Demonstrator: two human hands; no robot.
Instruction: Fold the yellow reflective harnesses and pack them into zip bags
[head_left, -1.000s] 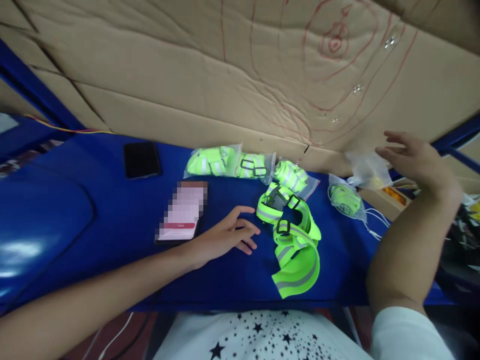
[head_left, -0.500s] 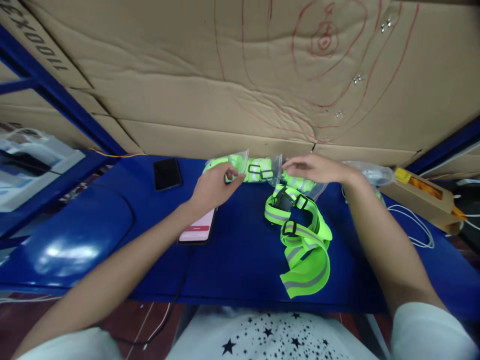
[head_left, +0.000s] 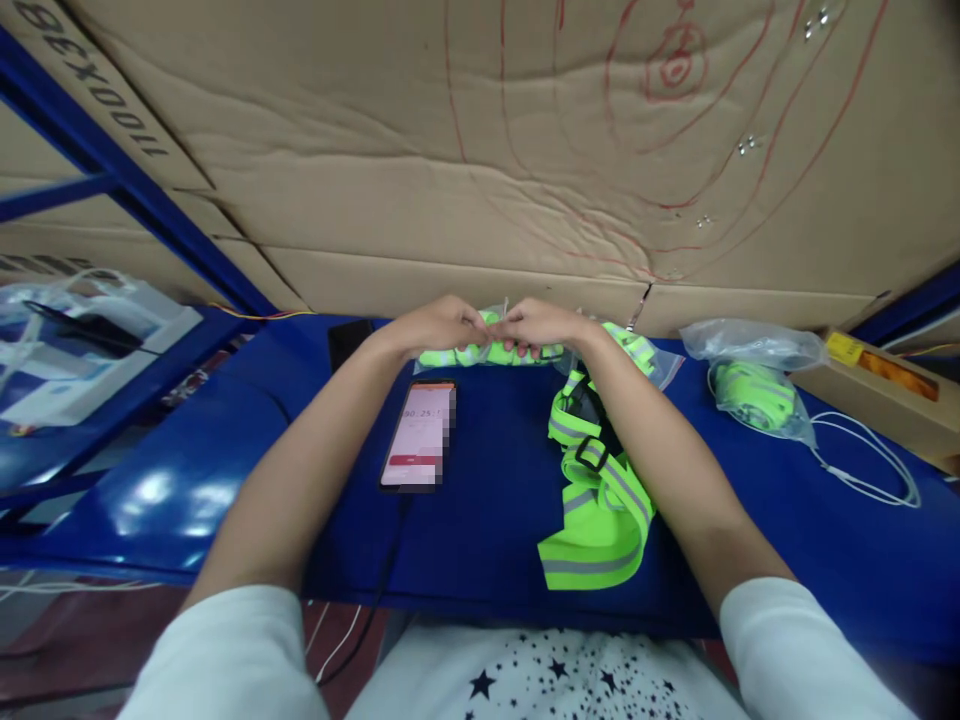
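Note:
My left hand (head_left: 448,326) and my right hand (head_left: 534,326) meet at the back of the blue table, fingers curled and fingertips almost touching. Both pinch at the edge of a clear plastic bag (head_left: 495,312) holding a neon-yellow reflective strap; the exact grip is partly hidden by the fingers. Bagged straps (head_left: 442,357) lie under and beside my hands, with another bagged strap (head_left: 634,345) behind my right forearm. Nearer me, an unbagged reflective strap (head_left: 600,535) with grey stripes and black buckles lies loosely coiled, partly covered by that forearm.
A lit phone (head_left: 416,440) with a cable lies below my left hand; a dark phone (head_left: 349,340) is behind my left wrist. At right are another bagged strap (head_left: 756,395), a white cable (head_left: 874,480) and a cardboard box (head_left: 892,400). A cardboard wall (head_left: 375,200) stands behind.
My right hand has moved left from the right-hand bag to the middle bag. My left hand has shifted slightly and now meets it there. The view has turned a little.

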